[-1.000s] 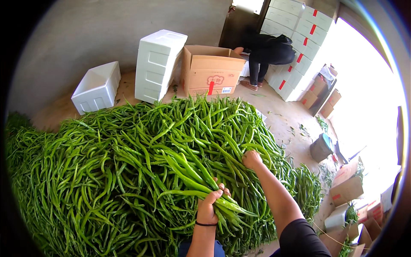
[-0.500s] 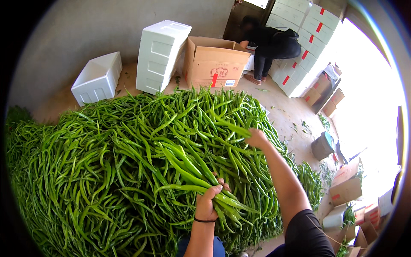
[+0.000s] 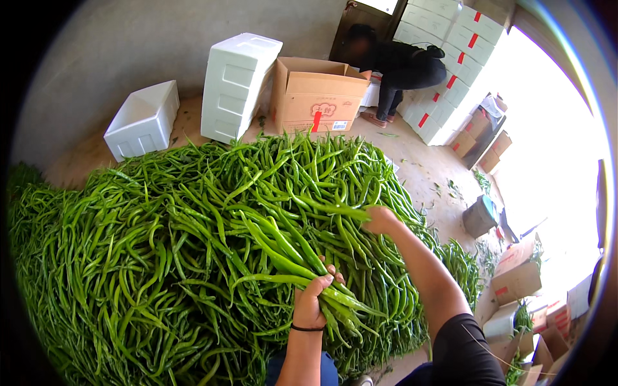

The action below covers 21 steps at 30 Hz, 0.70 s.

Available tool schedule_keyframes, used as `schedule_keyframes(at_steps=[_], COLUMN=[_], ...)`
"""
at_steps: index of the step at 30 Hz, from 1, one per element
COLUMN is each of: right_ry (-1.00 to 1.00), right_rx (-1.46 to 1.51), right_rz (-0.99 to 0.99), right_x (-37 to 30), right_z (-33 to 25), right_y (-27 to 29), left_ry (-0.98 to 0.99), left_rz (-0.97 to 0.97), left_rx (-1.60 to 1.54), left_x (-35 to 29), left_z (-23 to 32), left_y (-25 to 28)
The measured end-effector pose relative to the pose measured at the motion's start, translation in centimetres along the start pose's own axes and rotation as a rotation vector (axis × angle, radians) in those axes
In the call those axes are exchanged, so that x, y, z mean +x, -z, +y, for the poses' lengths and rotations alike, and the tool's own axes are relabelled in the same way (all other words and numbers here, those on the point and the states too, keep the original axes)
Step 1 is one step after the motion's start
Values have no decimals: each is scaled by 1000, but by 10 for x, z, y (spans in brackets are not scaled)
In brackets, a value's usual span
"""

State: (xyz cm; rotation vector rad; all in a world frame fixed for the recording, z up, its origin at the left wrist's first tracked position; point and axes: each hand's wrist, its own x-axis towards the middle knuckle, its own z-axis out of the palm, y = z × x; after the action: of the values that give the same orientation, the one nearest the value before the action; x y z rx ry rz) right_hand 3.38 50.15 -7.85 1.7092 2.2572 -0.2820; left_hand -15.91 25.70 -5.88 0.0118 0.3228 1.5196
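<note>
A broad heap of long green chili peppers (image 3: 148, 257) spreads in front of me. My left hand (image 3: 313, 302), with a dark band at the wrist, is closed around a bunch of green chili peppers (image 3: 283, 257) whose ends stick out on both sides of the fist. My right hand (image 3: 381, 220) is over the right part of the heap. Its fingers are closed on the end of a long green chili pepper (image 3: 344, 210), which points left. The fingertips of that hand are hidden behind its back.
Behind the heap stand a low white foam box (image 3: 143, 122), an upright white foam box (image 3: 235, 90) and an open cardboard box (image 3: 318, 96). A person in dark clothes (image 3: 405, 67) bends near stacked white boxes (image 3: 450, 64). A grey bucket (image 3: 483, 217) and loose cartons (image 3: 518, 276) lie right.
My right hand has moved slightly left and down, and the pepper in it now lies flatter. My left hand keeps its bunch in nearly the same place.
</note>
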Motion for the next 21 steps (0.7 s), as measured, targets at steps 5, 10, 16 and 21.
schedule_keyframes(at_steps=[5, 10, 16, 21], right_ry=[-109, -46, -18, -99], right_rx=[469, 17, 186, 9], right_rz=[-47, 150, -42, -221], right_x=[-21, -16, -28, -36], right_z=[-23, -43, -17, -27], right_y=[34, -60, 26, -10], left_ry=[-55, -9, -33, -58], left_rz=[9, -7, -3, -4], left_rx=[-32, -76, -53, -57], left_x=[-3, -4, -14, -14], left_z=[7, 3, 12, 15], left_y=[3, -2, -5, -5])
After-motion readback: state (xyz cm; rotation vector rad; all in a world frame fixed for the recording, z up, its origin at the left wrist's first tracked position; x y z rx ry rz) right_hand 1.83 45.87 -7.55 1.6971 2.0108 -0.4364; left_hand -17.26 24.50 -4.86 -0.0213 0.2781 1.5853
